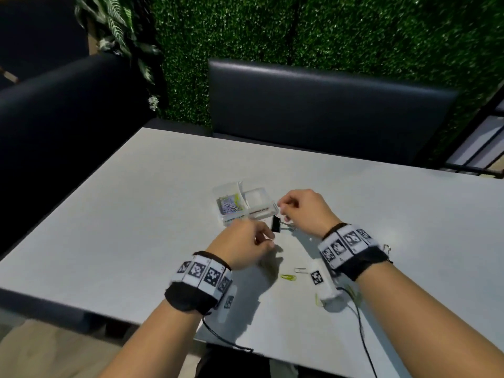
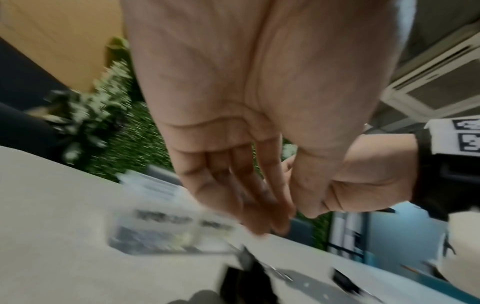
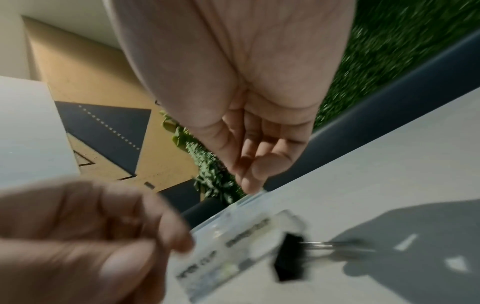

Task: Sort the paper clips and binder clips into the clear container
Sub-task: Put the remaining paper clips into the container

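Left hand (image 1: 242,245) fingers curled, thumb near fingertips; can't tell if it pinches anything. Right hand (image 1: 301,211) likewise curled at the clear container (image 1: 244,204) corner. Black binder clip (image 1: 276,224) lies on the table (image 1: 136,214) between the hands, just beside the container. Yellow paper clip (image 1: 288,277) and silver paper clip (image 1: 300,269) lie loose nearer the person.

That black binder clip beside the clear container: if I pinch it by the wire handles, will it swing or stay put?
The black binder clip will probably swing: its wire handles look thin and appear hinged, lying out flat on the table. It looks small and likely light, so a push may slide it. Gripping the boxy black body seems steadier.
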Tool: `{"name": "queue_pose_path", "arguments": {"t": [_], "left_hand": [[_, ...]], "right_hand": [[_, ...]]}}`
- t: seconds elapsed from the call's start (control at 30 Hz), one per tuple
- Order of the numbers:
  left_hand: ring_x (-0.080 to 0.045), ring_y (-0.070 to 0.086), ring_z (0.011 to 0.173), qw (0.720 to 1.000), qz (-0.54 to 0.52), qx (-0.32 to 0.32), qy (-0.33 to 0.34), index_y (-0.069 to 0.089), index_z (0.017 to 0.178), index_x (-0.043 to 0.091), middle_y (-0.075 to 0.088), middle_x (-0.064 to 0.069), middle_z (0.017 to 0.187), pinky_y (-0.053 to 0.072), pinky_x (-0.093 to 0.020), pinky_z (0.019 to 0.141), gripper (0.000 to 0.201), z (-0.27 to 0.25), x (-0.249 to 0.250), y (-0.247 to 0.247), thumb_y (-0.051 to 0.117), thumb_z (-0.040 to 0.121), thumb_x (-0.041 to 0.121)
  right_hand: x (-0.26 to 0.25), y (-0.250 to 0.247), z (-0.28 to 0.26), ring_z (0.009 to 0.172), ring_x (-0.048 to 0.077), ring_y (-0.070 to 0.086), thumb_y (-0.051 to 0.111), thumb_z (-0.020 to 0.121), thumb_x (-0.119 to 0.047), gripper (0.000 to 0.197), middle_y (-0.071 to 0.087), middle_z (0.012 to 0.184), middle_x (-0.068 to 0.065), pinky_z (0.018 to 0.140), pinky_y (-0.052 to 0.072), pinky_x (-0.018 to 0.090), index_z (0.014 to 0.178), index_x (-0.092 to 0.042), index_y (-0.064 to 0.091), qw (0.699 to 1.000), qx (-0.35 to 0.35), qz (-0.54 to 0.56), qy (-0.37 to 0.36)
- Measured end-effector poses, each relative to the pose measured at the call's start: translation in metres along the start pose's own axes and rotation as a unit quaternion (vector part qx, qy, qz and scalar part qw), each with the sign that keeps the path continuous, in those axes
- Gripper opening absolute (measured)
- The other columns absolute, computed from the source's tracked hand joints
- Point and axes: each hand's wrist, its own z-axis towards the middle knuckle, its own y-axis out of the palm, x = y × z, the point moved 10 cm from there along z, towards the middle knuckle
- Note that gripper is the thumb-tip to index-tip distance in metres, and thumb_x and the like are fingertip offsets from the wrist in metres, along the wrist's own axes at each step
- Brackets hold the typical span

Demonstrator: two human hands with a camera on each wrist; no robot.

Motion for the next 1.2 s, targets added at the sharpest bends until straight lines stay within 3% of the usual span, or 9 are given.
{"name": "queue_pose_path", "arguments": {"t": [0.1, 0.23, 0.37, 0.6, 0.7, 0.83, 1.0, 1.1, 1.2], "left_hand": [[-0.016, 0.066, 0.096, 0.993, 0.081, -0.076, 0.028, 0.074, 0.11, 0.027, 0.071, 0.002, 0.104, 0.052, -0.029, 0.082, 0.024, -0.007, 0.022, 0.045, 0.062, 0.09, 0.034], [-0.031, 0.06, 0.108, 0.982, 0.171, -0.085, 0.0, 0.069, 0.118, 0.018, 0.055, -0.01, 0.118, 0.051, -0.038, 0.089, 0.035, -0.011, 0.021, 0.072, 0.052, 0.088, 0.028], [-0.032, 0.057, 0.109, 0.976, 0.193, -0.097, 0.003, 0.068, 0.113, 0.013, 0.052, -0.011, 0.118, 0.049, -0.038, 0.088, 0.032, -0.016, 0.028, 0.092, 0.054, 0.091, 0.031], [-0.023, 0.059, 0.113, 0.991, 0.133, -0.018, 0.023, 0.061, 0.132, 0.025, 0.05, -0.003, 0.127, 0.05, -0.035, 0.097, 0.046, -0.018, 0.03, 0.085, 0.064, 0.089, 0.04], [-0.028, 0.061, 0.108, 0.985, 0.168, -0.046, -0.013, 0.064, 0.124, 0.019, 0.053, -0.008, 0.12, 0.053, -0.038, 0.092, 0.045, -0.017, 0.018, 0.091, 0.069, 0.083, 0.038], [-0.026, 0.059, 0.108, 0.985, 0.155, -0.073, 0.025, 0.067, 0.119, 0.018, 0.058, -0.007, 0.113, 0.051, -0.033, 0.089, 0.037, -0.013, 0.037, 0.101, 0.067, 0.084, 0.028], [-0.027, 0.056, 0.117, 0.984, 0.143, -0.099, 0.037, 0.052, 0.142, 0.023, 0.05, -0.005, 0.129, 0.049, -0.036, 0.095, 0.077, -0.01, 0.048, 0.104, 0.082, 0.073, 0.038], [-0.027, 0.057, 0.114, 0.979, 0.164, -0.109, 0.047, 0.05, 0.142, 0.027, 0.047, -0.005, 0.128, 0.05, -0.036, 0.094, 0.085, -0.007, 0.049, 0.106, 0.085, 0.067, 0.043], [-0.027, 0.059, 0.106, 0.976, 0.176, -0.114, 0.06, 0.058, 0.131, 0.032, 0.049, -0.005, 0.12, 0.048, -0.032, 0.086, 0.073, -0.001, 0.056, 0.108, 0.086, 0.065, 0.044]], "right_hand": [[0.044, -0.01, -0.047, 0.092, 0.017, 0.071, 0.059, 0.096, -0.015, 0.017, 0.074, 0.098, -0.003, 0.082, 0.053, 0.025, 0.104, -0.021, 0.074, 0.995, -0.049, -0.077, 0.028], [0.095, 0.011, -0.089, 0.11, 0.014, 0.067, 0.047, 0.093, 0.002, 0.044, 0.069, 0.122, 0.0, 0.1, 0.052, 0.031, 0.122, -0.022, 0.068, 0.973, -0.119, -0.191, 0.044], [0.097, 0.026, -0.113, 0.111, 0.018, 0.062, 0.047, 0.089, 0.002, 0.053, 0.064, 0.124, -0.002, 0.099, 0.05, 0.031, 0.124, -0.034, 0.065, 0.968, -0.115, -0.225, 0.0], [0.121, -0.015, -0.138, 0.115, 0.014, 0.061, 0.046, 0.093, 0.001, 0.041, 0.063, 0.127, 0.003, 0.098, 0.048, 0.025, 0.125, -0.017, 0.065, 0.985, -0.036, -0.158, 0.066], [0.141, -0.02, -0.149, 0.115, 0.025, 0.058, 0.046, 0.093, 0.0, 0.039, 0.057, 0.127, 0.008, 0.096, 0.047, 0.03, 0.125, -0.013, 0.062, 0.973, -0.039, -0.192, 0.125], [0.128, -0.002, -0.148, 0.114, 0.025, 0.058, 0.044, 0.095, 0.001, 0.038, 0.058, 0.126, 0.009, 0.096, 0.045, 0.028, 0.126, -0.011, 0.062, 0.977, -0.045, -0.179, 0.109], [0.11, -0.009, -0.143, 0.114, 0.015, 0.06, 0.053, 0.097, -0.009, 0.033, 0.063, 0.126, 0.002, 0.098, 0.049, 0.026, 0.128, -0.017, 0.062, 0.992, -0.001, -0.106, 0.064], [0.116, 0.0, -0.144, 0.119, 0.014, 0.053, 0.081, 0.08, -0.032, 0.069, 0.054, 0.132, 0.001, 0.102, 0.045, 0.027, 0.14, -0.017, 0.051, 0.984, -0.076, -0.145, 0.07], [0.118, 0.009, -0.14, 0.128, 0.022, 0.043, 0.089, 0.065, -0.044, 0.097, 0.044, 0.134, 0.002, 0.107, 0.043, 0.038, 0.147, -0.017, 0.043, 0.972, -0.106, -0.187, 0.091]]}}
